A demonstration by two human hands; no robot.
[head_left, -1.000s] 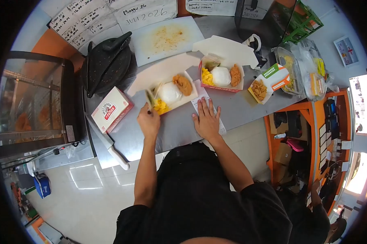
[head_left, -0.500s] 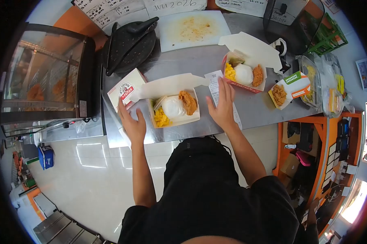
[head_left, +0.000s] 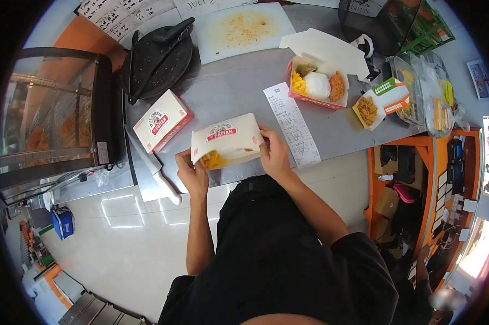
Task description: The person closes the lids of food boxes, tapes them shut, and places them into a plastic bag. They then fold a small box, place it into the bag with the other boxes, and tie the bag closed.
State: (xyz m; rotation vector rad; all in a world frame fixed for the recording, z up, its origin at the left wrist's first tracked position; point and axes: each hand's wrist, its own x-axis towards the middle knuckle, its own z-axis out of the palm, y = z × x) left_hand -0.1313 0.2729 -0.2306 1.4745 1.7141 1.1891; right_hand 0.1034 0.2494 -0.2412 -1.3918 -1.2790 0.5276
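Note:
My left hand [head_left: 193, 174] grips the left side of a meal box [head_left: 223, 134] at the table's front edge. Its right side is held by my right hand [head_left: 274, 153]. The printed lid is folded most of the way over; yellow food [head_left: 212, 160] shows through the front gap, and the rice is hidden. To the left lies a closed box [head_left: 163, 121]. A white-handled knife [head_left: 166, 187] sticks out over the edge below it. A long receipt [head_left: 292, 124] lies flat to the right.
An open red box [head_left: 315, 86] of rice and chicken, a small chicken box [head_left: 375, 105] and clear packs [head_left: 409, 89] stand at right. Behind are a cutting board [head_left: 243, 30] and a black round pan [head_left: 159, 62]. A glass display case [head_left: 55, 116] is at left.
The near box's lid has come from standing open to folded over the food. Both hands moved inward onto its sides. The knife and more of the receipt are now uncovered.

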